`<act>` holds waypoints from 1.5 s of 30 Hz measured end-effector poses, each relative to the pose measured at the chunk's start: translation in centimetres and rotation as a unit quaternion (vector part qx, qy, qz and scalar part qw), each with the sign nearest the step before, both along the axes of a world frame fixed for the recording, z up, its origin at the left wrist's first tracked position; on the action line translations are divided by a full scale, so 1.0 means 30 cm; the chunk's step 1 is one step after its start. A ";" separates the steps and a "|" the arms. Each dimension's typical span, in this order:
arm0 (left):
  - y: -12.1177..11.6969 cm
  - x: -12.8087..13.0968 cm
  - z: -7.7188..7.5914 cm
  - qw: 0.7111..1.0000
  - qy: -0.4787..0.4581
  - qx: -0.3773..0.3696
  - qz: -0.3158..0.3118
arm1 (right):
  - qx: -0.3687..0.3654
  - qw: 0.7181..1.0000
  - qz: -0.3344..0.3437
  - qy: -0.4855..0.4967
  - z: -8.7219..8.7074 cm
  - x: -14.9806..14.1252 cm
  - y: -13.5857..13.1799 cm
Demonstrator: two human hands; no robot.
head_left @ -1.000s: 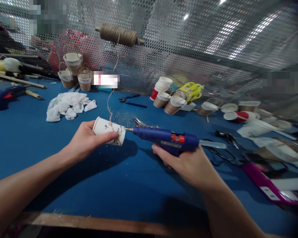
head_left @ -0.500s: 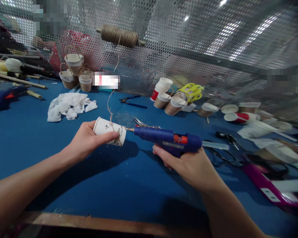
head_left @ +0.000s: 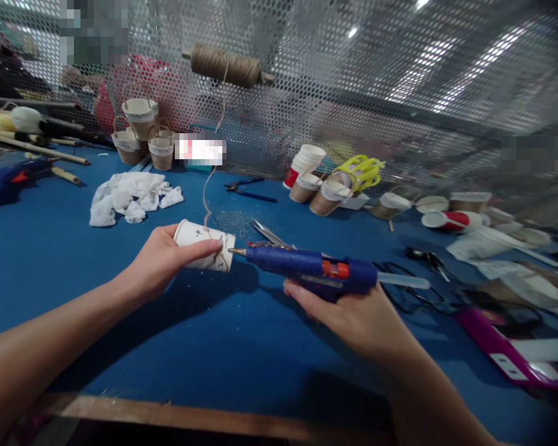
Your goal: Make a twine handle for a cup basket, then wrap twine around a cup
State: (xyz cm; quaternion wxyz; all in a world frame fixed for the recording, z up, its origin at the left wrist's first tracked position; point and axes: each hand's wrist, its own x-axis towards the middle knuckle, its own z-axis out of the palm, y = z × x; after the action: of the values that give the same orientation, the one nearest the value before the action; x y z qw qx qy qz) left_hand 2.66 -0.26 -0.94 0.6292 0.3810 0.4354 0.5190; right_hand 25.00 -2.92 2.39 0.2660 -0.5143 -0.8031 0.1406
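Observation:
My left hand (head_left: 167, 257) is closed around a white paper cup (head_left: 193, 234) tipped on its side, its thumb pressing twine against the wall. From the cup the twine (head_left: 205, 192) runs up to a spool of brown twine (head_left: 225, 65) on a rod at the mesh. My right hand (head_left: 339, 310) grips a blue hot glue gun (head_left: 283, 261), a clear glue stick (head_left: 402, 280) poking from its back. The gun's nozzle is at the cup's right end; whether it touches is hard to tell. Scissors (head_left: 267, 230) lie behind the gun, partly hidden by it.
Crumpled white cloth (head_left: 125, 192) and pliers (head_left: 251, 189) lie on the blue table (head_left: 242, 359). Twine-wrapped cups with handles (head_left: 139, 118) stand back left, more wrapped cups (head_left: 330, 198) back right. A second glue gun (head_left: 16, 179) is far left, a purple power strip (head_left: 497, 341) right.
The glue gun's nozzle has moved slightly down and left along the cup's end. The cup has turned a little in my left hand, and more of the scissors shows.

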 end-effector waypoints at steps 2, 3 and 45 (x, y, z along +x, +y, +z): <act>0.000 0.001 0.003 1.000 -0.006 -0.009 0.002 | 0.007 1.000 0.005 -0.010 -0.001 0.002 0.000; 0.000 0.001 0.004 1.000 -0.009 -0.012 0.002 | 0.009 1.000 0.010 -0.015 0.000 0.003 0.001; 0.000 -0.003 -0.007 1.000 -0.021 0.021 -0.001 | -0.060 0.998 -0.007 0.021 -0.001 0.011 0.002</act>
State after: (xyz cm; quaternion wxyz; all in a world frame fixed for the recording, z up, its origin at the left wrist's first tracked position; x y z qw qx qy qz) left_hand 2.58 -0.25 -1.16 0.6312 0.3834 0.4105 0.5350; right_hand 25.33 -2.88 2.37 0.2524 -0.5317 -0.7841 0.1969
